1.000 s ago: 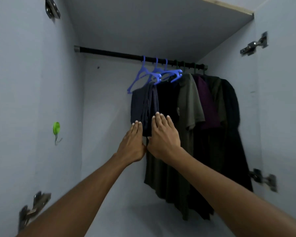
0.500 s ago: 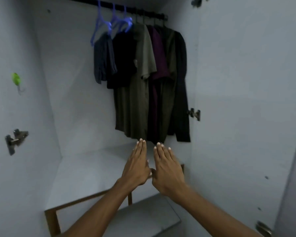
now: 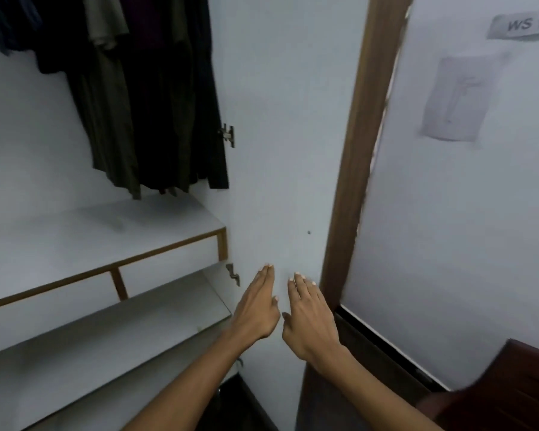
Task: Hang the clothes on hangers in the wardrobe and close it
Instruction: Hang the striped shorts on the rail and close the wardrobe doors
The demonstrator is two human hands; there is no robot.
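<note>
Both hands, left [image 3: 257, 306] and right [image 3: 310, 317], reach flat-fingered and empty toward the open door [image 3: 287, 150], right of the hung clothes [image 3: 150, 98].

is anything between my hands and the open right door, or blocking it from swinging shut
Nothing visible. Both the left hand and the right hand are empty, fingers straight, right in front of the door. The hanging clothes stay inside the wardrobe above the shelf.
</note>
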